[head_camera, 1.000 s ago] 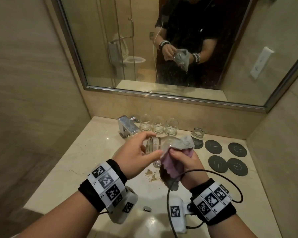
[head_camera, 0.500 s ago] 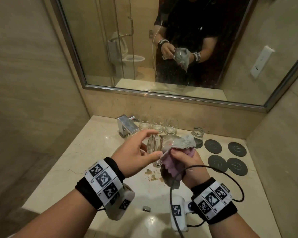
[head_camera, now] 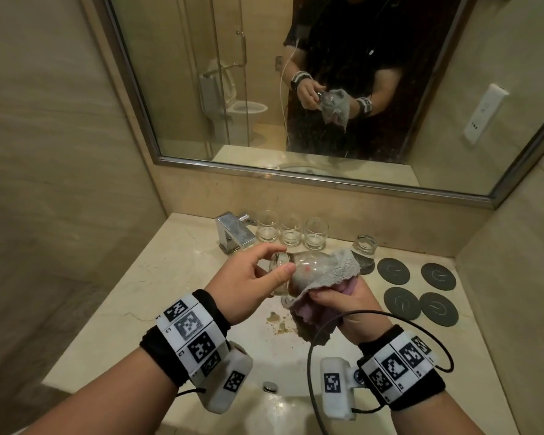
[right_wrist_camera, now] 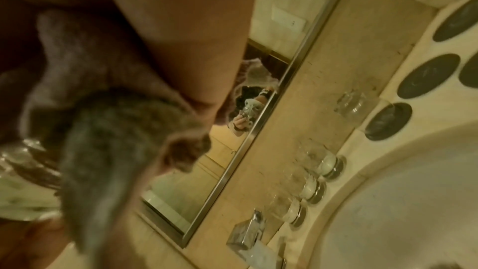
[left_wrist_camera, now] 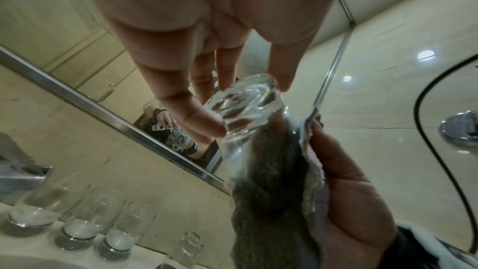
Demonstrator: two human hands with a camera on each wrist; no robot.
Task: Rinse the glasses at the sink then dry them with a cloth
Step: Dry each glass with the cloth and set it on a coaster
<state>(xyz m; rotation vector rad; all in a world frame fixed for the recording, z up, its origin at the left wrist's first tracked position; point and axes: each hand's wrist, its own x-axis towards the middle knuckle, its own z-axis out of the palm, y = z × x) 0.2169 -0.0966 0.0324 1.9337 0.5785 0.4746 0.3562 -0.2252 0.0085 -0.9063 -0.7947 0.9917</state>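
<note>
A clear glass (head_camera: 299, 267) lies on its side in the air above the counter. My left hand (head_camera: 258, 277) pinches its thick base (left_wrist_camera: 245, 107) between thumb and fingers. My right hand (head_camera: 343, 306) grips a grey and pink cloth (head_camera: 333, 271) wrapped round the glass's open end, and grey cloth (left_wrist_camera: 271, 171) fills the inside. Three upright glasses (head_camera: 291, 234) stand in a row by the back wall. A fourth glass (head_camera: 363, 250) stands on a dark coaster to their right.
A chrome tap (head_camera: 233, 233) sits at the back left of the white basin (head_camera: 289, 406), whose drain knob (head_camera: 270, 386) is near the front. Several empty dark coasters (head_camera: 421, 290) lie on the right of the marble counter (head_camera: 132, 315). A mirror (head_camera: 296, 89) hangs above; walls close both sides.
The glass has turned in my hands and more of its clear body shows. The cloth has slid toward the rim end. Both hands have stayed above the basin's back edge.
</note>
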